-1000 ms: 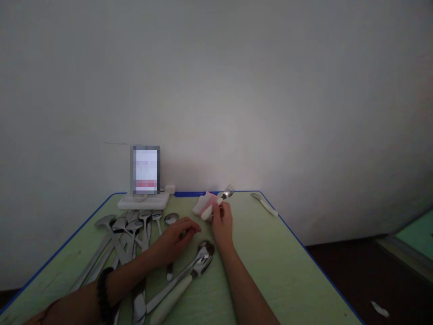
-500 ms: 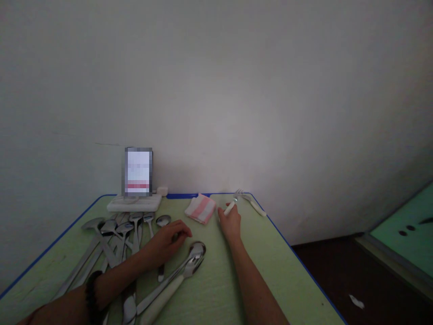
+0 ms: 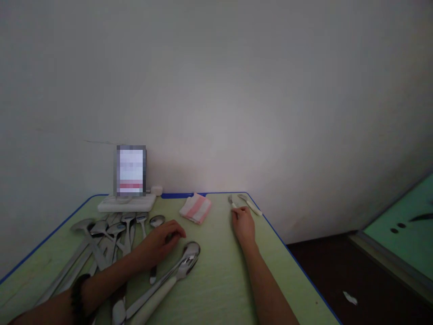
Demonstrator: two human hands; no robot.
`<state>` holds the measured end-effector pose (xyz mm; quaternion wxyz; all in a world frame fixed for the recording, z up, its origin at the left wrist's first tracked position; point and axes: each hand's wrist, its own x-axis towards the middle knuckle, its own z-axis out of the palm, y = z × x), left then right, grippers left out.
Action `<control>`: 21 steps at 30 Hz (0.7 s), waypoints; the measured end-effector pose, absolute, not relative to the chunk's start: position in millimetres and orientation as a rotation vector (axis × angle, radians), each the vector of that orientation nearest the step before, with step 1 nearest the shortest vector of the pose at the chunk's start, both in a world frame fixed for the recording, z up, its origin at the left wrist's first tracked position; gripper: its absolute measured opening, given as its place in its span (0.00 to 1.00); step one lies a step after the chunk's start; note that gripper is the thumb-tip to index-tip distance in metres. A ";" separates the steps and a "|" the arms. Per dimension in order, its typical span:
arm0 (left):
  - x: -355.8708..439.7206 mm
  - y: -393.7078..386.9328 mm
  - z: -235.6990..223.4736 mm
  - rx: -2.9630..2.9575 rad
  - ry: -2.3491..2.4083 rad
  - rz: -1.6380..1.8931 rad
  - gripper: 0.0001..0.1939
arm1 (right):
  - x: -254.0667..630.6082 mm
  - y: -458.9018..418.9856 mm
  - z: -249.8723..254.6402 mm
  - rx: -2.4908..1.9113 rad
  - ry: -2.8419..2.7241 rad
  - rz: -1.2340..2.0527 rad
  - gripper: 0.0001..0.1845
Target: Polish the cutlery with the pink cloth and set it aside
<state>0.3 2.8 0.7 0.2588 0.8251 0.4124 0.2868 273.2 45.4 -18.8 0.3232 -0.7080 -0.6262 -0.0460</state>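
Observation:
My right hand [image 3: 244, 225] is closed on the handle of a small fork [image 3: 231, 200] at the far right of the table; its metal head points to the back and most of the handle is hidden by the hand. Just right of it lies another white-handled fork [image 3: 253, 207]. My left hand [image 3: 165, 238] rests loosely curled near the cutlery, holding nothing that I can see, its thumb and fingers apart. A pink and white cloth [image 3: 196, 208] lies folded between the hands, towards the back. Before the left hand are a spoon [image 3: 192, 248] and a larger white-handled fork [image 3: 185, 267], overlapping.
Several metal spoons and ladles [image 3: 117, 229] are heaped at the left, partly under my left forearm. A lit phone or tablet, its screen blurred [image 3: 131, 171], stands on a white base [image 3: 126, 204] by the wall. The green table [image 3: 216, 289] has a blue edge.
My right hand has moved from the cloth to the right with the small fork and lowered it beside the other fork. The cloth has been left lying. My left hand stays about where it was.

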 end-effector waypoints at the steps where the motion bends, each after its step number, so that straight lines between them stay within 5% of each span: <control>1: 0.3 2.8 0.9 2.235 1.119 0.773 0.12 | 274.5 45.9 -19.2 -1.878 -1.642 -0.133 0.15; 8: -0.1 3.7 0.2 2.230 1.119 0.757 0.11 | 305.9 45.1 -21.7 -1.944 -1.630 -0.148 0.18; 16: -0.9 4.7 -1.4 2.215 1.111 0.742 0.11 | 303.0 40.4 -21.0 -1.892 -1.525 -0.568 0.18; 21: -0.7 4.5 -0.9 2.198 1.105 0.727 0.10 | 330.4 51.3 -14.3 -1.982 -1.426 -0.404 0.19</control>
